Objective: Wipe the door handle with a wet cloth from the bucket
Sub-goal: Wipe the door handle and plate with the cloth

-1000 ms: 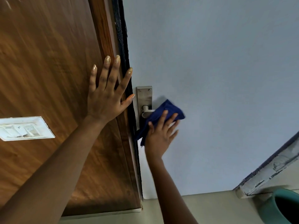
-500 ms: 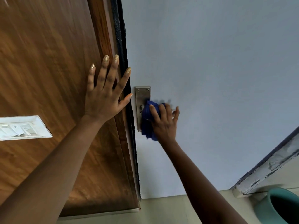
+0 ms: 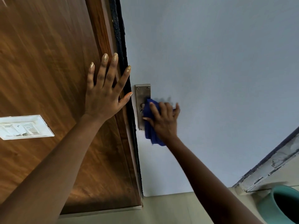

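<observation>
You face a brown wood-grain wall panel (image 3: 48, 62) on the left and a pale blue-grey flat door (image 3: 210, 62) on the right, split by a dark vertical seam (image 3: 120, 38), with a beige floor (image 3: 169, 209) below. Farthest left, a white rectangular switch plate (image 3: 24, 126) sits on the wood, well apart from the work.

Your left hand (image 3: 103, 97) lies flat on the wood beside the seam, its fingers (image 3: 105, 68) spread wide and gripping nothing; it looks like a brace only.

Just right of the seam stands the brushed-metal door handle plate (image 3: 142, 94), its top with two screws bare, its lower half partly behind the dark blue wet cloth (image 3: 150, 126). Your right hand (image 3: 163, 120) presses that cloth over the lever, fingers (image 3: 168, 107) curled round it; the lever itself is hidden, so you cannot tell how much of it the cloth wraps. A loose tail hangs below your wrist.

By my reading, the cloth has been fetched and the wiping is well under way; the top and left strip of the plate may still want a pass, though wetness cannot be judged here.

For room, the door face to the right and above is bare, so strokes can run that way freely. Leftward you are hemmed in: the seam and your left thumb lie just beside the plate. At the far lower right, the teal round plastic bucket (image 3: 268, 206) stands on the floor below a chipped white frame edge (image 3: 267, 172), well apart from the handle.
</observation>
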